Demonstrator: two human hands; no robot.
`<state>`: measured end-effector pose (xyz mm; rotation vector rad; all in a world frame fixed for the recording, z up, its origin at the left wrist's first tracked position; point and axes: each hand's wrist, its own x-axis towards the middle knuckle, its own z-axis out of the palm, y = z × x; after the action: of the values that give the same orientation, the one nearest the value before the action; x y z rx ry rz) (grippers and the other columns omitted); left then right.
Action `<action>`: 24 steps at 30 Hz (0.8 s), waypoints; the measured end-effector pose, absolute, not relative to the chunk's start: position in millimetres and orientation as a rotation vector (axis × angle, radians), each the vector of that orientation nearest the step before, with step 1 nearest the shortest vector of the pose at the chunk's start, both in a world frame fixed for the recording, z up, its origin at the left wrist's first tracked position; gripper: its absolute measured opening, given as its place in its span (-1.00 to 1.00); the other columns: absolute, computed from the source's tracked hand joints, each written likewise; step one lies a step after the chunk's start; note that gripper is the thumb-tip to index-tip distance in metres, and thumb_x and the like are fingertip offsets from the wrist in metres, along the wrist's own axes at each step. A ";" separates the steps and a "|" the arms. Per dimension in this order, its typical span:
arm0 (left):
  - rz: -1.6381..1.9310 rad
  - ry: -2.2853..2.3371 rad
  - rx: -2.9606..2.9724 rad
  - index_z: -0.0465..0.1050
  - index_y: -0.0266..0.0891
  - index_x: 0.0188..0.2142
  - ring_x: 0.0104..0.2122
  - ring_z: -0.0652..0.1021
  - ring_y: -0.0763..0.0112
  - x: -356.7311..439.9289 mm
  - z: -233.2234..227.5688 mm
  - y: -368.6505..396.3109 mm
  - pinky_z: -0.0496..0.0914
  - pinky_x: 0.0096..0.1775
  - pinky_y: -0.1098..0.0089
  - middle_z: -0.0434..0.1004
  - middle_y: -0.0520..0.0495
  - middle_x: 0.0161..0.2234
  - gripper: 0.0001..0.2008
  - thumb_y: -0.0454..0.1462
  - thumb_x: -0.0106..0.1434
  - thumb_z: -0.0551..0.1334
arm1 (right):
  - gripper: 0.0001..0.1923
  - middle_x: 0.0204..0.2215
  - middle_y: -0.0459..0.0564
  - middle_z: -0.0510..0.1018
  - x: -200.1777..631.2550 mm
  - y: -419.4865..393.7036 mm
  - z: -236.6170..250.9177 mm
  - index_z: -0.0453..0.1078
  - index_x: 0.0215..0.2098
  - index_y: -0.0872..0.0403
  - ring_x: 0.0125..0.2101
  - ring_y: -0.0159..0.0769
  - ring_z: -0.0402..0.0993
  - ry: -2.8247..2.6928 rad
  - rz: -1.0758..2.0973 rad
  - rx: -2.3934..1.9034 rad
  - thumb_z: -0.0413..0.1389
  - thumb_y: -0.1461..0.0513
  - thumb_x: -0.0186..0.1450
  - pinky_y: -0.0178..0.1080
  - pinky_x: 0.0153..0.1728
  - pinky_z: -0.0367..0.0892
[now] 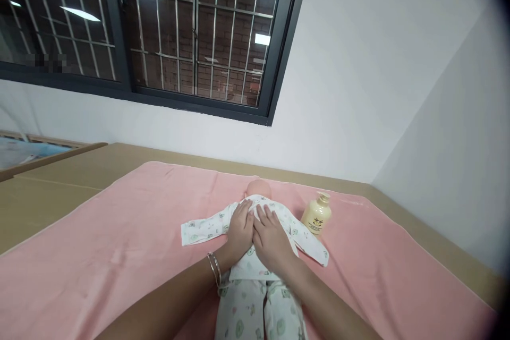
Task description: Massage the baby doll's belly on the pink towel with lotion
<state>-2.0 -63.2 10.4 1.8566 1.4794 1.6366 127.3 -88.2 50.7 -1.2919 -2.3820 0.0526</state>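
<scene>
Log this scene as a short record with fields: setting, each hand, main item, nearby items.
setting: pink towel spread over a tan surface below a barred window
left hand: flat, palm down on the doll's chest
right hand: flat on the chest, beside and touching the left hand
main item: baby doll lying face up in a printed white outfit, sleeves spread
nearby: cream bottle upright on the towel, right of the doll
wrist: bangles on the left

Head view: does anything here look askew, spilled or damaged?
Nothing stands out. The doll lies flat on the pink blanket, with the left hand and right hand resting on its printed top. The cream bottle stands upright beside it, no spill visible.
</scene>
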 end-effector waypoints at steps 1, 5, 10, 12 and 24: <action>1.643 1.480 1.865 0.35 -0.24 0.09 0.16 0.36 0.26 -1.9 11.2 -63.8 0.19 0.23 0.07 0.39 -0.17 0.14 -0.61 -0.18 0.40 -0.06 | -0.47 0.33 -0.03 0.02 128.2 -85.0 51.6 0.08 0.32 0.01 0.34 -0.15 -0.20 -2.416 0.077 -1.188 -0.17 0.23 0.39 0.02 0.31 -0.24; 1.660 1.499 1.912 0.32 -0.22 0.12 0.15 0.38 0.26 -0.8 14.8 -68.0 0.21 0.22 0.11 0.40 -0.16 0.13 -0.60 -0.18 0.41 -0.08 | -0.55 0.30 -0.12 0.11 138.8 -54.2 51.9 0.21 0.24 -0.07 0.33 -0.20 -0.11 -2.407 0.245 -1.059 -0.16 0.17 0.41 0.02 0.30 -0.16; 1.603 1.612 1.904 0.32 -0.28 0.12 0.16 0.36 0.22 -0.5 12.9 -69.2 0.20 0.22 0.07 0.39 -0.21 0.13 -0.59 -0.19 0.40 -0.06 | -0.49 0.26 0.10 0.19 148.5 -26.8 36.9 0.20 0.25 0.12 0.28 -0.12 0.04 -2.173 0.266 -1.257 -0.18 0.10 0.42 0.07 0.27 -0.07; 1.588 1.629 1.923 0.33 -0.28 0.11 0.16 0.36 0.21 -1.1 10.8 -67.1 0.19 0.23 0.05 0.39 -0.21 0.14 -0.61 -0.22 0.38 -0.04 | -0.47 0.24 0.18 0.22 148.2 -28.3 31.2 0.20 0.25 0.16 0.27 -0.03 0.07 -2.118 0.212 -1.352 -0.18 0.10 0.41 0.14 0.25 -0.07; 1.525 1.606 2.026 0.40 -0.28 0.04 0.16 0.37 0.25 -4.7 9.3 -59.9 0.18 0.25 0.04 0.42 -0.17 0.12 -0.58 -0.40 0.27 -0.05 | -0.49 0.23 0.03 0.25 132.2 -84.9 35.9 0.29 0.20 0.08 0.28 -0.08 0.04 -2.206 0.170 -1.035 -0.10 0.33 0.30 0.15 0.28 -0.08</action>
<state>-4.7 -59.9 9.3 2.0259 1.6060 1.5252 132.2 -84.9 35.9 -1.0354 -2.2056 0.1703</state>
